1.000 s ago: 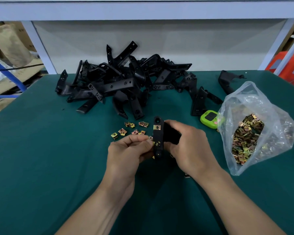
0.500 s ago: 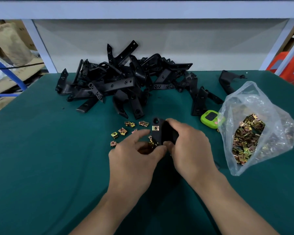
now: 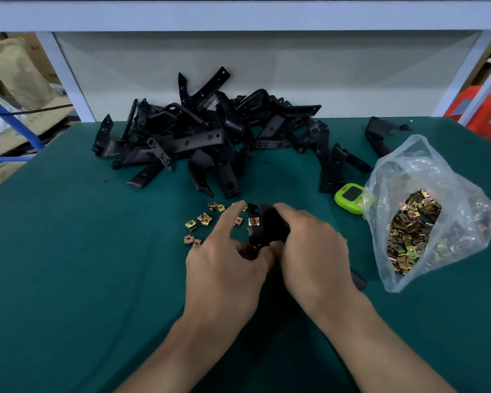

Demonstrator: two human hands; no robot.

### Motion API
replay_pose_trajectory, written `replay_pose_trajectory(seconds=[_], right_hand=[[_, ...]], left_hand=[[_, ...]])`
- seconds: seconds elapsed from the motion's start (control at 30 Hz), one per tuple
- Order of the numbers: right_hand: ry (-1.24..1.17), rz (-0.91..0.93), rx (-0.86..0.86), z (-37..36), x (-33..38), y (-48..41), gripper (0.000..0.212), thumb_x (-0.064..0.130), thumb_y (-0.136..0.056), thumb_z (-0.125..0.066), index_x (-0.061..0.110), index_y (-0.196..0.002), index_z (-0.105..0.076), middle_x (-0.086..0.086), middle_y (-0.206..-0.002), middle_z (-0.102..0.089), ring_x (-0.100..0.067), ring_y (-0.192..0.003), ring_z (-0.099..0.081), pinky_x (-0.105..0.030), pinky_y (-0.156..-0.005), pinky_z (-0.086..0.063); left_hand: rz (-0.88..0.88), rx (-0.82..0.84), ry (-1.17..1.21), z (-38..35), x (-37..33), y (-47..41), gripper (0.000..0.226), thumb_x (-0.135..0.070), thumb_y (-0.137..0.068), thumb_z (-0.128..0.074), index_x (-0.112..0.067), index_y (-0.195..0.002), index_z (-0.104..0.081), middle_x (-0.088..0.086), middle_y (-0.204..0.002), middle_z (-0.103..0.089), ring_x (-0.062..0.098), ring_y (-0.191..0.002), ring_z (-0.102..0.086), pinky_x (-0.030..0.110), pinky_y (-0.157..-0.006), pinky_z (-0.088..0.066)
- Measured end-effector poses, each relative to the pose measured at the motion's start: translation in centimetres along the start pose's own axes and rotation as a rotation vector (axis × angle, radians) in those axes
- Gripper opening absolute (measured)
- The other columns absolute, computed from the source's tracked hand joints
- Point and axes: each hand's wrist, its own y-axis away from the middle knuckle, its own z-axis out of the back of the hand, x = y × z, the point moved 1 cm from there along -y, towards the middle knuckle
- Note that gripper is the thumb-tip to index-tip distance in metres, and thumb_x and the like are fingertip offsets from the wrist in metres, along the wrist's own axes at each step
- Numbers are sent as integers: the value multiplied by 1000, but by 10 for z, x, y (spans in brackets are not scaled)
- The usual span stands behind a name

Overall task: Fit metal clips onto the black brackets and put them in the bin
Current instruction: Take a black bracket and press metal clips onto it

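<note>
The right hand (image 3: 312,251) grips a bracket (image 3: 270,228) over the middle of the surface (image 3: 68,265), one clip (image 3: 254,221) already fitted on it. The left hand (image 3: 227,268) pinches another clip (image 3: 248,250) at the bracket's near end, forefinger raised.

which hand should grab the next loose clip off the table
Left, likely. The loose metal clips lie just beside the left hand, by its index finger, once the clip it pinches is seated. The right hand grips the black bracket, steadying it.
</note>
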Motion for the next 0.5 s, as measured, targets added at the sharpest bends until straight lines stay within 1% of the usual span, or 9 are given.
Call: replay_pose_trajectory(seconds=[0.07, 0.17, 0.27, 0.33, 0.4, 0.47, 0.5], right_hand=[[13, -8, 4, 0, 1, 0, 35, 18, -92, -65, 33, -121, -54, 7, -102, -62, -25, -91, -65, -36, -68, -43], [11, -13, 5, 0, 3, 1, 37, 18, -92, -65, 34, -123, -53, 8, -103, -61, -25, -92, -65, -36, -68, -39], [20, -12, -7, -3, 1, 1, 37, 17, -92, -67, 33, -122, -52, 8, -101, -60, -26, -92, -65, -36, -67, -38], [-5, -22, -47, -6, -1, -1, 36, 15, -89, -68, 32, -117, -53, 7, -96, -59, -27, -90, -64, -36, -66, -37], [-90, -44, -91, -8, -4, -4, 43, 15, -88, -71, 32, -125, -56, 7, -99, -62, -27, -93, -63, -37, -71, -42], [-181, -59, -126, -10, -7, -5, 48, 18, -87, -73, 32, -130, -58, 8, -103, -64, -25, -95, -63, -38, -79, -47], [-217, -64, -147, -10, -9, -5, 46, 19, -86, -74, 33, -128, -59, 9, -101, -64, -24, -93, -62, -38, -80, -48]], left_hand=[[11, 3, 25, 0, 0, 0, 78, -54, -67, -65, -45, -143, -48, -22, -61, -69, -7, -69, -64, 8, -71, -45], [2, 3, 49, -1, 0, 0, 75, -46, -70, -68, -42, -143, -50, -19, -58, -68, -4, -63, -63, 7, -64, -43], [-11, -15, 57, -2, 2, 0, 72, -46, -70, -68, -41, -141, -52, -21, -58, -68, -4, -64, -64, 5, -65, -42], [-17, -66, 48, -7, 3, 1, 61, -37, -76, -74, -43, -134, -55, -26, -64, -69, -5, -67, -66, 2, -68, -42], [-15, -116, 62, -13, 4, 3, 53, -28, -81, -78, -42, -126, -54, -32, -74, -69, -9, -74, -65, 1, -71, -41], [3, -106, 56, -20, 6, 4, 42, -31, -85, -77, -41, -120, -56, -35, -81, -68, -12, -81, -63, 2, -73, -40], [10, -97, 40, -22, 6, 3, 30, -35, -86, -75, -39, -112, -60, -33, -80, -68, -10, -81, -63, 4, -70, -41]])
